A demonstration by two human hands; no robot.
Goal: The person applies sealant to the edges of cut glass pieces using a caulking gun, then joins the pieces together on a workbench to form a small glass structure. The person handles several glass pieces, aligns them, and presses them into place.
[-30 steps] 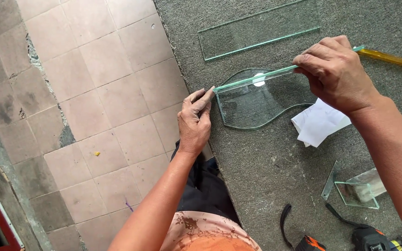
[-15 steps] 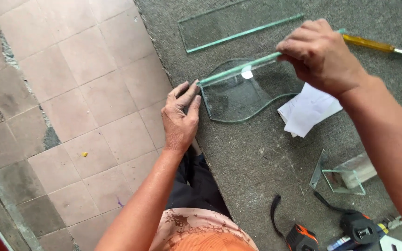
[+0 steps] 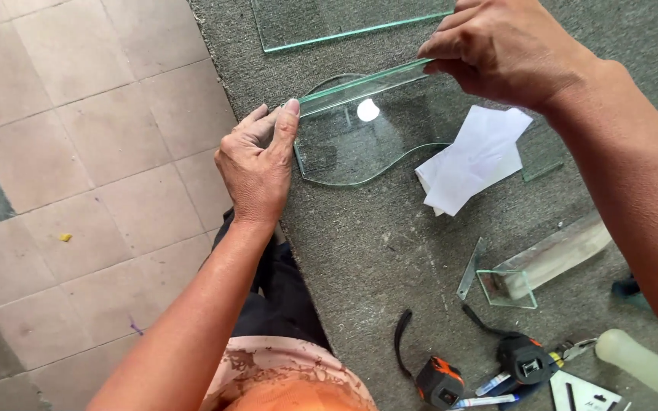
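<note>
While the left hand [image 3: 257,164] presses flat on the grey carpeted table [image 3: 390,251], fingers spread and its forefinger tip against the end of a narrow glass strip [image 3: 363,82], the right hand [image 3: 508,49] pinches the strip's other end. That strip lies across a curved-edged glass pane [image 3: 352,148], with a white paper [image 3: 470,160] just beside it

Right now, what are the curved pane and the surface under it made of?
Curved pane: looks like clear glass, smooth and see-through with greenish edges. Table top: seemingly grey carpet or felt, matte with a coarse, fuzzy weave. Both hands, left and right, touch the glass strip.
</note>
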